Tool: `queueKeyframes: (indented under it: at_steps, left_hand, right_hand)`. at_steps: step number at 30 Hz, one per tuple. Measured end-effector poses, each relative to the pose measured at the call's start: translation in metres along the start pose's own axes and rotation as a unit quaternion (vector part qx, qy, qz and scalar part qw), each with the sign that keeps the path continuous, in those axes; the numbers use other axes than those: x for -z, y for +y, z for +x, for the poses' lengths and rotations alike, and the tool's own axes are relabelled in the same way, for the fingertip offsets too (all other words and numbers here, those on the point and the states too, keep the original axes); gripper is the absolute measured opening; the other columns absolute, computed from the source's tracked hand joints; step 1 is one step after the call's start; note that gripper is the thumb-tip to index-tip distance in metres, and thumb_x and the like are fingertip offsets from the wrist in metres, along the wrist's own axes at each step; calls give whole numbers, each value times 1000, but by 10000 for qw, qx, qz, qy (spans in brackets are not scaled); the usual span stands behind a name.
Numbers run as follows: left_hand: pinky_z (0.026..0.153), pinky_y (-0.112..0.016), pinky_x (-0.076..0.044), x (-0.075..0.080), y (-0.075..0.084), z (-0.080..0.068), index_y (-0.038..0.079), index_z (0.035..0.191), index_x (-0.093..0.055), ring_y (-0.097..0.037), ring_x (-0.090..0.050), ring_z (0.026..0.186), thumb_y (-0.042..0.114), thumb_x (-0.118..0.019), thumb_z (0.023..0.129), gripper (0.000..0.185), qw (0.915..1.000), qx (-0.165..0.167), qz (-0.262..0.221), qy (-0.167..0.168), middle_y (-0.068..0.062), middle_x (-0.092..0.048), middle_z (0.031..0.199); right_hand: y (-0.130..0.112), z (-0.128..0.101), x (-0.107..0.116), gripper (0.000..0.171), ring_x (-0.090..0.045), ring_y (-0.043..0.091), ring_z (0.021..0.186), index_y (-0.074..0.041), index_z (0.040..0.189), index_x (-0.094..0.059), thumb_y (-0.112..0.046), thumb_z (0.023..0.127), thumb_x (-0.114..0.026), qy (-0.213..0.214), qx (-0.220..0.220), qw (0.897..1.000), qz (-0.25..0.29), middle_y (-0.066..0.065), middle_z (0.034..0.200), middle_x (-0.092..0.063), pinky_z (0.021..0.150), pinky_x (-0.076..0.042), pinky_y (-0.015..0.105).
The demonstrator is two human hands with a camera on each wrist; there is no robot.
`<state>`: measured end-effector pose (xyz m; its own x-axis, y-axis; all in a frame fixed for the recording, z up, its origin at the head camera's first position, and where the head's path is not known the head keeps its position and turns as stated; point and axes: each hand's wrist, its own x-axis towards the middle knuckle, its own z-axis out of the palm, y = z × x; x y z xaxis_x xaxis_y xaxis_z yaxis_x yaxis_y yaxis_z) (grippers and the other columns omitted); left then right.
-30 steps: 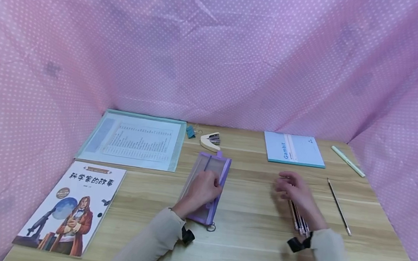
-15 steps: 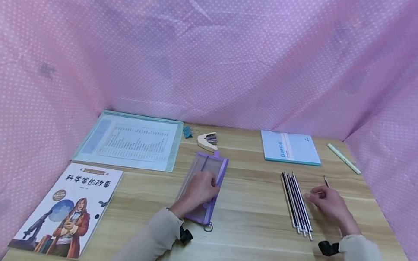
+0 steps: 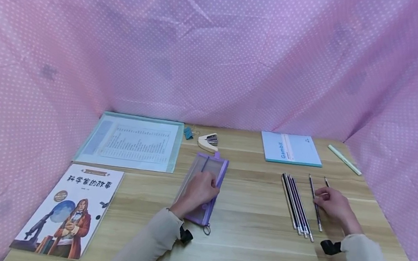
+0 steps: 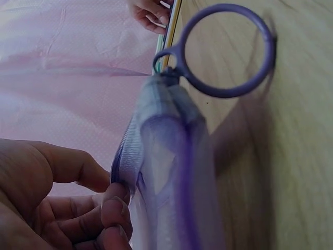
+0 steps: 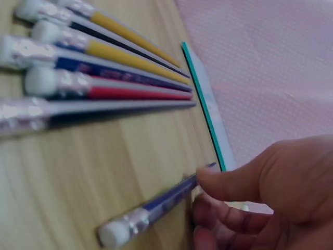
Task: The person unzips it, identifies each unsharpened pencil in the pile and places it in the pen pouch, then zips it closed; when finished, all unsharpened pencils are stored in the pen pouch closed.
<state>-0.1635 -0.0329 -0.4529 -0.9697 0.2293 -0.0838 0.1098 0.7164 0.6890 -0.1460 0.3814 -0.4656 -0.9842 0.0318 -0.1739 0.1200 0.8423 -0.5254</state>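
Pencil (image 3: 315,203) newly slid beside bundle (image 3: 297,203), pinched by right hand (image 3: 332,205); left hand (image 3: 200,188) still grips pouch (image 3: 202,187).

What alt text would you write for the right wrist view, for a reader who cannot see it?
A right hand touches a single blue pencil with its fingertips on a wooden table. Beyond it, five more pencils lie side by side, eraser ends towards the camera. A notebook's teal edge and pink dotted cloth fill the background.
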Motion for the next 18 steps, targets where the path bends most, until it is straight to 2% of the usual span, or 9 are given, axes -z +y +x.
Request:
queueKeyframes:
  at_steps: [6,12,18]
  left_hand:
    - [38,-16,-33,1,-1,0,13,61,-49,-7,-47,44,5,-66,85,30,10000,69,-2,-40,5,-46,52]
    - [38,-16,-34,1,-1,1,13,61,-49,-7,-48,44,5,-66,84,30,10000,20,13,-24,5,-46,53]
    - [39,-17,-33,0,0,1,12,62,-50,-8,-47,46,5,-65,84,28,10000,10,-25,-47,4,-46,54]
  right_hand:
    - [6,0,6,41,-65,37,93,11,115,-57,-23,93,-65,-88,-270,9995,-103,31,104,-67,76,-52,43]
    - [16,1,8,24,-67,35,81,8,100,-65,-10,85,-65,304,100,9978,-583,27,92,-71,68,-51,39]
    - [23,-4,15,25,-68,35,79,8,101,-66,-10,85,-62,416,-112,9961,-768,28,95,-71,62,-50,37]
